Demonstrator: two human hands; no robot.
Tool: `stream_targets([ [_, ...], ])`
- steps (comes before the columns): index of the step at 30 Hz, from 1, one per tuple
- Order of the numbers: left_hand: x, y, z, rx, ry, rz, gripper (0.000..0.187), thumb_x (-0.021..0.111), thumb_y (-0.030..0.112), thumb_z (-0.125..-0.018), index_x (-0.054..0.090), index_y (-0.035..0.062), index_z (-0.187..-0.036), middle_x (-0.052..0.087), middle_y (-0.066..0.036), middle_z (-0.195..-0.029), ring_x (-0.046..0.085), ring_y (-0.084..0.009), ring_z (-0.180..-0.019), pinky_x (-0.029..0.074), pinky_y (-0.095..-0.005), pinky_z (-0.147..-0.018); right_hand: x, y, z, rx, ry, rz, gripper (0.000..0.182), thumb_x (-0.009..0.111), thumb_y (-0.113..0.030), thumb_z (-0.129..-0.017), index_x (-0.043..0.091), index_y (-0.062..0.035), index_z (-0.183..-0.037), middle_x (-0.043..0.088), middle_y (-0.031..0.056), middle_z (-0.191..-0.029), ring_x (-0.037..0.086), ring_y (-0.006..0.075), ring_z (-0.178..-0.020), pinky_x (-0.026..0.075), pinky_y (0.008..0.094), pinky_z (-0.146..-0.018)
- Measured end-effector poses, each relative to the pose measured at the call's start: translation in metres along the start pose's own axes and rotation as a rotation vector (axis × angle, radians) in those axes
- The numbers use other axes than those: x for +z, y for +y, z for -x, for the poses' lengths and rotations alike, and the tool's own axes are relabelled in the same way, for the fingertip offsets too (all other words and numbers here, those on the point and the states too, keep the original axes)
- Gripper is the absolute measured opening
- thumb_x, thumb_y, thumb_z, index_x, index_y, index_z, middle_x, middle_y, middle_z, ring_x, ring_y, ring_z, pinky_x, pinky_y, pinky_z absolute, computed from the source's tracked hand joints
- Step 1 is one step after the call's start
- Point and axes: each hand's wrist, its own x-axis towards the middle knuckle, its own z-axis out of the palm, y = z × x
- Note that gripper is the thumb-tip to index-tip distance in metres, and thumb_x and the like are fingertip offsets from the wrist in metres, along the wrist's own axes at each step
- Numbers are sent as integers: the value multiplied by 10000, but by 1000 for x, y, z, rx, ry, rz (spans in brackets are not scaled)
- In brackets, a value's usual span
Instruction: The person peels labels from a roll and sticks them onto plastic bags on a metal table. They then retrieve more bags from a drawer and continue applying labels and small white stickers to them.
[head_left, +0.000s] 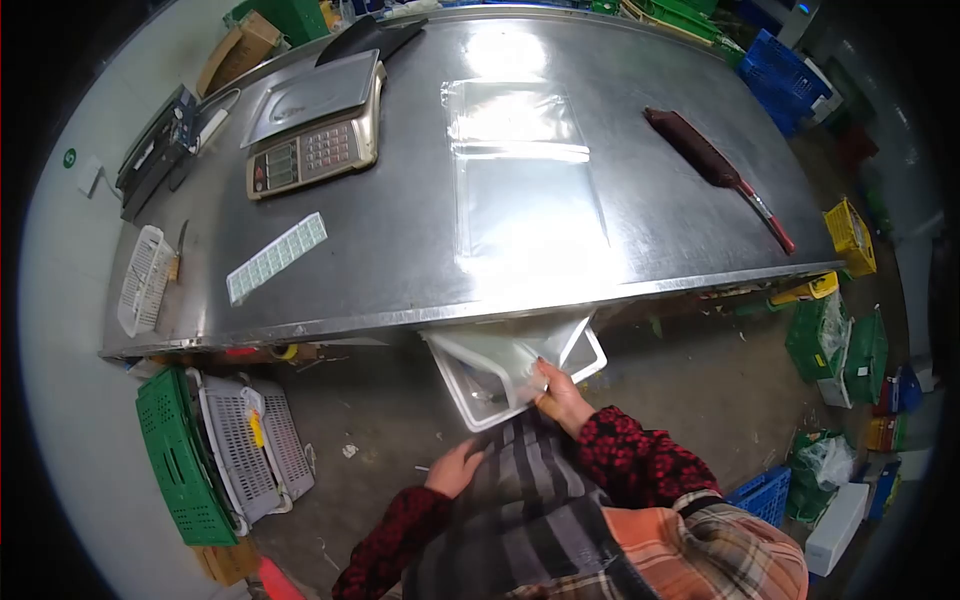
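Below the table's front edge, a white bin (470,408) holds translucent plastic sheeting (500,352). My right hand (562,397) is closed on the plastic sheeting at the bin's right side. Left of the bin's near corner is my left hand (455,470), near the apron (520,470); its fingers are partly hidden, and whether they hold anything is unclear. Clear plastic bags (525,190) lie flat on the metal table (400,250) above the bin.
On the table are a scale (315,150), a label sheet (278,258), a white basket (147,280) and a dark brush with a red handle (700,150). Crates (180,455) stand at the lower left; green crates (815,340) and a blue crate (762,495) are at the right.
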Motion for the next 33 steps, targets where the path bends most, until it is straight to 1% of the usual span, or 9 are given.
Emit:
stream_targets([
  [7, -1, -42, 44, -247, 15, 105, 455, 396, 409, -926, 539, 53, -1171, 585, -206, -1108, 547, -362, -1054, 432, -414, -884, -37, 78, -118, -237, 357, 209, 346, 560, -303, -863, 519, -61, -1107, 578, 90, -1008, 584, 253, -914, 469, 404, -706],
  [9, -7, -45, 47, -287, 57, 137, 444, 383, 384, -946, 541, 34, -1168, 613, -196, -1046, 598, -308, -971, 460, -375, -830, -20, 88, -108, -54, 580, -29, 345, 557, -312, -864, 518, -56, -1091, 572, 89, -981, 593, 249, -874, 463, 387, -639],
  [16, -12, -72, 46, -307, 116, 367, 451, 370, 352, -969, 520, -8, -1196, 629, -160, -1041, 612, -196, -939, 473, -308, -793, -2, 65, -98, 13, 477, -100, 448, 521, -423, -893, 497, -19, -1087, 556, 150, -908, 550, 246, -719, 479, 386, -682],
  [18, -25, -55, 33, -260, 85, 232, 447, 374, 347, -969, 520, -13, -1191, 629, -159, -1040, 608, -200, -947, 472, -310, -791, -69, 107, -132, -351, 202, 584, 431, 540, -368, -894, 482, 10, -1092, 550, 165, -891, 561, 249, -708, 499, 390, -697],
  [20, -30, -47, 19, -163, 149, 162, 447, 377, 346, -968, 522, -18, -1183, 632, -157, -1030, 610, -208, -942, 471, -315, -784, -16, 52, -68, -464, -15, 1437, 386, 554, -243, -897, 453, 50, -1128, 561, 184, -931, 603, 263, -797, 527, 375, -770],
  [23, -26, -49, 9, -176, 213, 312, 432, 418, 340, -952, 535, -19, -1160, 639, -151, -994, 620, -206, -859, 470, -311, -756, 32, 3, -30, 250, 235, 266, 329, 500, -179, -923, 449, 33, -1170, 587, 189, -993, 623, 261, -883, 538, 360, -777],
  [25, -31, -39, -5, -236, 210, 476, 417, 458, 335, -930, 550, -14, -1140, 644, -174, -965, 627, -243, -854, 466, -325, -788, 54, -47, 15, 330, -102, 346, 283, 454, -148, -934, 475, 35, -1150, 616, 174, -955, 637, 252, -820, 543, 339, -767],
  [31, -34, -42, -39, -215, 202, 749, 352, 484, 289, -937, 569, -11, -1100, 656, -96, -951, 615, -135, -819, 482, -262, -722, 115, -178, 50, -77, -290, 777, 305, 493, -186, -915, 504, 33, -1127, 613, 142, -943, 630, 202, -792, 539, 320, -726],
  [33, -47, -30, -50, -146, 168, 848, 351, 464, 303, -955, 539, -2, -1111, 645, -92, -978, 610, -132, -789, 483, -249, -679, 144, -211, 49, -232, -27, 783, 317, 520, -164, -888, 503, 28, -1139, 604, 128, -961, 621, 199, -805, 523, 299, -704],
])
